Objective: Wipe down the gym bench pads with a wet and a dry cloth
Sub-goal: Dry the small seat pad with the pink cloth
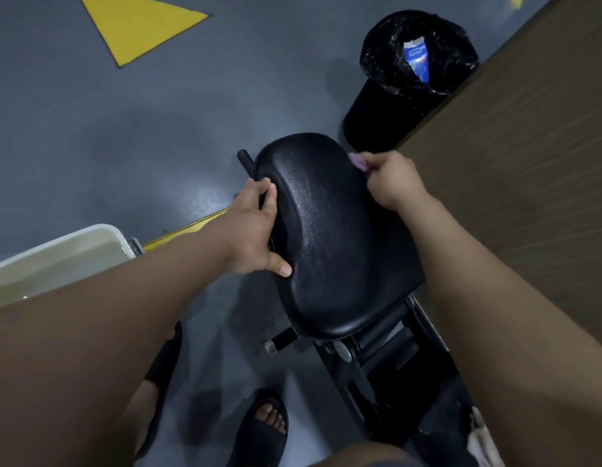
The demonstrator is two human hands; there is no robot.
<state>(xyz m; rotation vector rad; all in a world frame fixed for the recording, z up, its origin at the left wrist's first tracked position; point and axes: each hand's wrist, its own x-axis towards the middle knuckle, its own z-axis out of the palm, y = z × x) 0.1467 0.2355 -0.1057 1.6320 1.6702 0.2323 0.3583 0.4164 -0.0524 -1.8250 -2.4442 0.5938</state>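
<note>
The left hand (255,230) is clamping the pad's (326,237) left edge, fingers hooking under and thumb on top, while the right hand (390,183) is bunching a purple cloth (356,161) tight against the far right edge. That pad is looking firm, grainy and probably slick once wet, so bracing at the rim is making sense; the cloth is looking soft and light. It is all sitting on a grey floor (124,129), a water tub (90,234) at left, a lined bin (387,109) beyond, a wood-look wall (528,163) at right.

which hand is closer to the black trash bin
Right. The right hand, holding a cloth, is just short of the bin; the left hand grips the pad across from it.
</note>
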